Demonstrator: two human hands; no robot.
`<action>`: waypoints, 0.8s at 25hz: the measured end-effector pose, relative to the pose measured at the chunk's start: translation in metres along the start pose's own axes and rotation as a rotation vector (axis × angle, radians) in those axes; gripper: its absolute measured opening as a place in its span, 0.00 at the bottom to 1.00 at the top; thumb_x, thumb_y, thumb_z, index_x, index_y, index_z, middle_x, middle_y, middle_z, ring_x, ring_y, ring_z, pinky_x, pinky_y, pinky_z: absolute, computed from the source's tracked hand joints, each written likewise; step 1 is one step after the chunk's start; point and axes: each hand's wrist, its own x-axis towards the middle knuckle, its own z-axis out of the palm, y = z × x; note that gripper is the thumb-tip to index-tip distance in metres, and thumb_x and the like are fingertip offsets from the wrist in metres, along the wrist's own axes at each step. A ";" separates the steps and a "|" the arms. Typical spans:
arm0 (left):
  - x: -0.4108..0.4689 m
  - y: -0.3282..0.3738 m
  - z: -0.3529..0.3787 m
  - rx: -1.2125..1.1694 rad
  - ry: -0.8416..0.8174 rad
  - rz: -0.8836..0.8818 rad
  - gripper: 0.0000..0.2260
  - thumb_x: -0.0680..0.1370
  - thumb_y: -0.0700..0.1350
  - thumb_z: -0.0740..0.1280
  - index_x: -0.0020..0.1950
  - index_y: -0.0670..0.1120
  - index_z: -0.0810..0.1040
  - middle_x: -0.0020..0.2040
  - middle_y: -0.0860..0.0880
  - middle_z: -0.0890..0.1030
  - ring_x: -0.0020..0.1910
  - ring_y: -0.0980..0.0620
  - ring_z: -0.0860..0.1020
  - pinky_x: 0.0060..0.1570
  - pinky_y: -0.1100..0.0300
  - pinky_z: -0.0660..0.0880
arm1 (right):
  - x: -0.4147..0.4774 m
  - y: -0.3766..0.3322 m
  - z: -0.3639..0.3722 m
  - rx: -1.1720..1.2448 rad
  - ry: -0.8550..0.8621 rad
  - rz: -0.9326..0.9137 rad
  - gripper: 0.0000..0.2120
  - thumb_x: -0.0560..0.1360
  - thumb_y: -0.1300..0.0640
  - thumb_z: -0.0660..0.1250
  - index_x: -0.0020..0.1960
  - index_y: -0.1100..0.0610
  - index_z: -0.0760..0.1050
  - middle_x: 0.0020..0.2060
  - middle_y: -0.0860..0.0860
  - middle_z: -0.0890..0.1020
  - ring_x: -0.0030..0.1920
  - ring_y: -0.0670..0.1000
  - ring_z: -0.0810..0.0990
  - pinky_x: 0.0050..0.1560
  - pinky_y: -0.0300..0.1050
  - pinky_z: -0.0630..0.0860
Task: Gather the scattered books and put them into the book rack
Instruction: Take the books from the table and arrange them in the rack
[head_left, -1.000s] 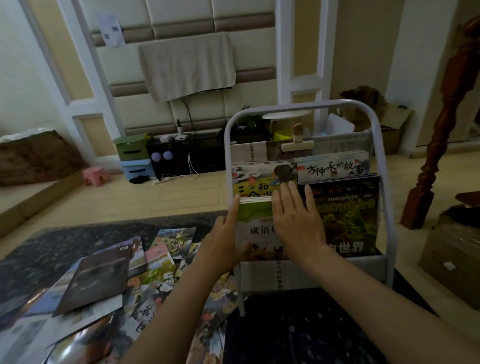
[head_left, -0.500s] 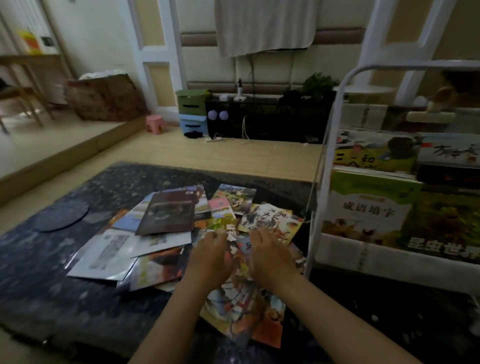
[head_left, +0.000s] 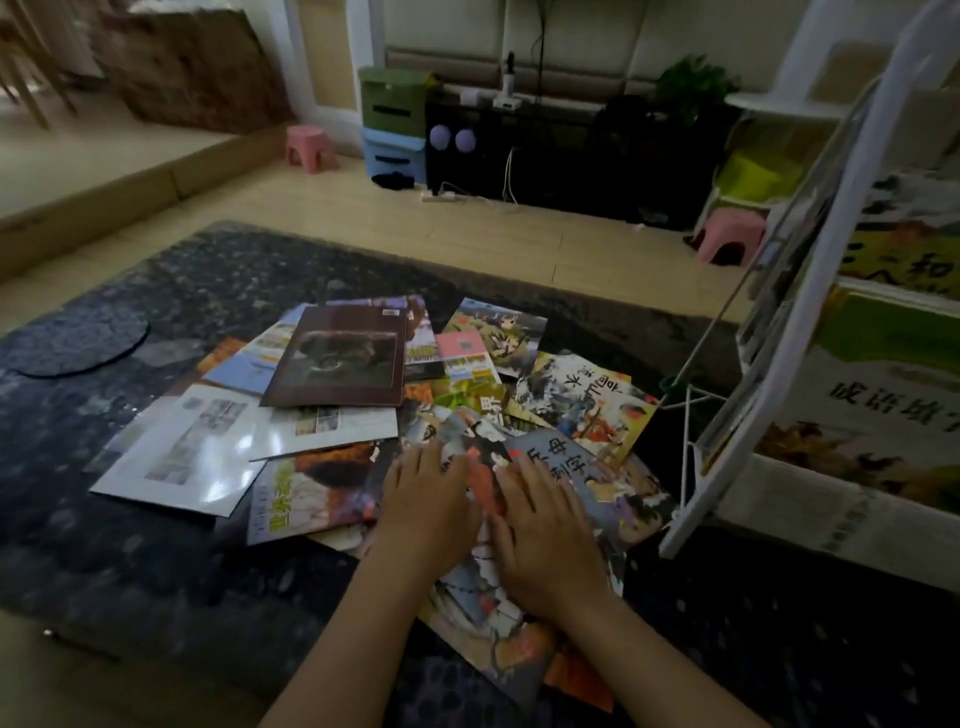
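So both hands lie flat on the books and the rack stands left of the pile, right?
Not quite: the rack stands right of the pile, as the head view shows. The left hand and right hand do lie flat on the books.

A pink stool (head_left: 310, 148) stands beside stacked green and blue boxes (head_left: 393, 124) on the wooden floor (head_left: 363, 218).

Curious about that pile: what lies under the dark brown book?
A white book and a pale blue one poke out beneath the dark brown book; the rest is hidden.
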 end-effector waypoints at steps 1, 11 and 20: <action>0.003 0.003 -0.001 0.009 -0.013 -0.003 0.27 0.80 0.56 0.59 0.77 0.52 0.59 0.78 0.43 0.58 0.77 0.41 0.55 0.74 0.45 0.55 | 0.001 0.000 0.001 0.002 0.009 0.001 0.30 0.82 0.38 0.40 0.80 0.50 0.54 0.80 0.52 0.55 0.80 0.54 0.52 0.78 0.54 0.46; 0.023 -0.003 -0.024 -0.243 0.079 -0.199 0.16 0.75 0.40 0.65 0.62 0.44 0.72 0.56 0.40 0.74 0.56 0.37 0.74 0.52 0.48 0.74 | 0.002 0.003 0.005 0.042 0.036 0.006 0.27 0.83 0.41 0.45 0.78 0.51 0.59 0.79 0.54 0.60 0.79 0.55 0.56 0.77 0.58 0.52; 0.018 -0.015 -0.038 -0.387 -0.012 -0.317 0.08 0.77 0.48 0.66 0.50 0.45 0.74 0.47 0.47 0.77 0.46 0.46 0.77 0.49 0.48 0.78 | 0.002 0.003 0.003 0.020 0.037 0.000 0.28 0.82 0.41 0.46 0.78 0.52 0.60 0.78 0.54 0.61 0.78 0.55 0.56 0.77 0.56 0.50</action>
